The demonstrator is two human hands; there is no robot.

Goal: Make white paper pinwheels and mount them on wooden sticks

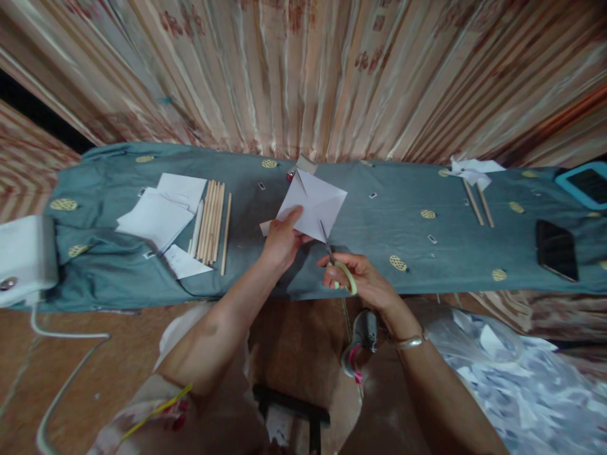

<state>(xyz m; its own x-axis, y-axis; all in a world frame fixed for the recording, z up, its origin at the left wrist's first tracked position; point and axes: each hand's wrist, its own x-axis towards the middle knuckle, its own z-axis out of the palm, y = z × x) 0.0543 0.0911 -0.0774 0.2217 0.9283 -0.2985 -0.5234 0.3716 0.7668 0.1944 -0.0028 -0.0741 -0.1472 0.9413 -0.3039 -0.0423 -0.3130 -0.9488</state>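
Here, white paper [318,201] is pinched by the left hand [283,241], its near corner overlapped by forward-pointing scissors [331,254] gripped in the right hand [363,272].

Most fingers of the left hand [283,241] are hidden beneath a white sheet [318,201]. A red item [290,176] beyond it is partly covered, unidentifiable. The left edge cuts off a white box [26,260]; the right edge, a blue-framed device [588,183] and blurred paper scraps [526,379].
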